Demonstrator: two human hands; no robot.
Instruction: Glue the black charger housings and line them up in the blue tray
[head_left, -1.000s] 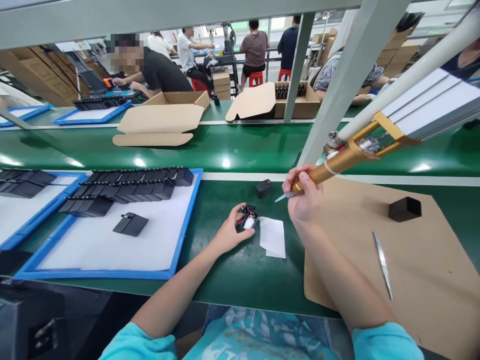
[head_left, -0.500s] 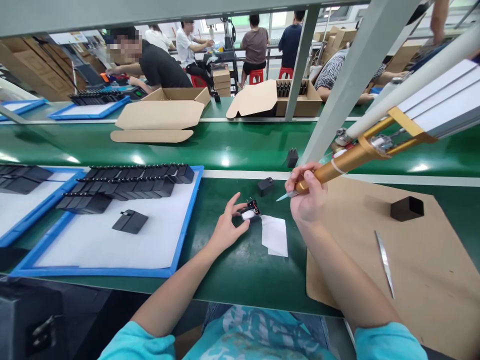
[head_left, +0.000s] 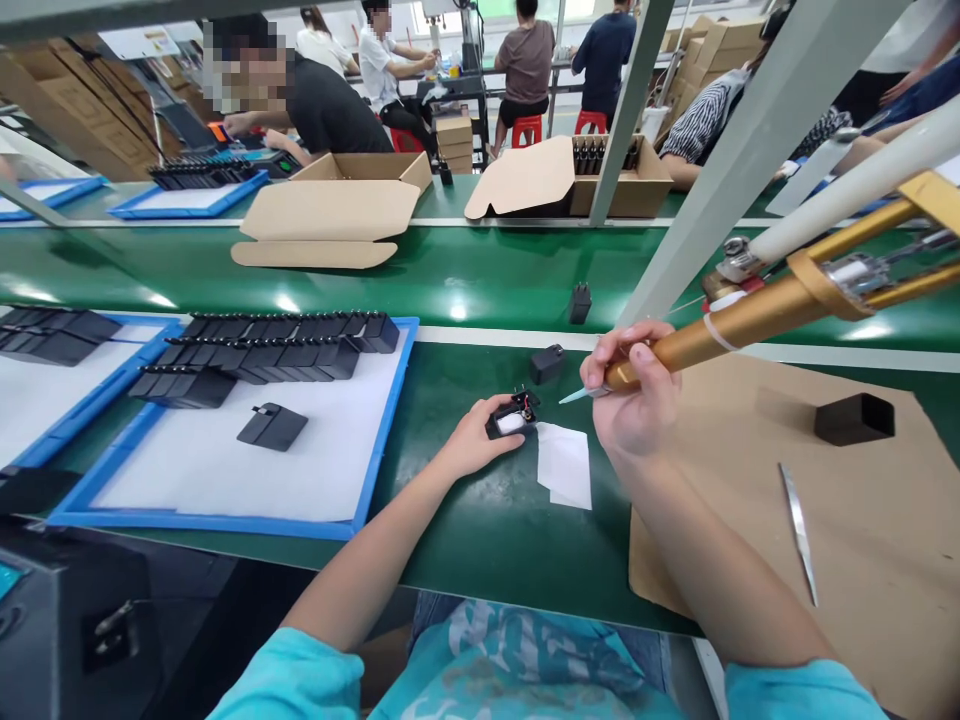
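Left hand (head_left: 480, 437) pinches 1 opened black housing (head_left: 517, 414), wires exposed, between thumb and fingers. Right hand (head_left: 637, 400), just beside, is closed around a gold tool (head_left: 731, 320), its pale tip (head_left: 573, 396) apart from the housing. Risk: a wandering tip could snag wires. Left of the grip, 1 blue-rimmed tray (head_left: 388, 425) holds black units (head_left: 262, 350); beyond, 1 open carton (head_left: 637, 198) holds dark upright items (head_left: 591, 157).

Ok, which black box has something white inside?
The box in the left hand: white shows through its open side. The one on the cardboard shows a dark opening; the other boxes show no white.
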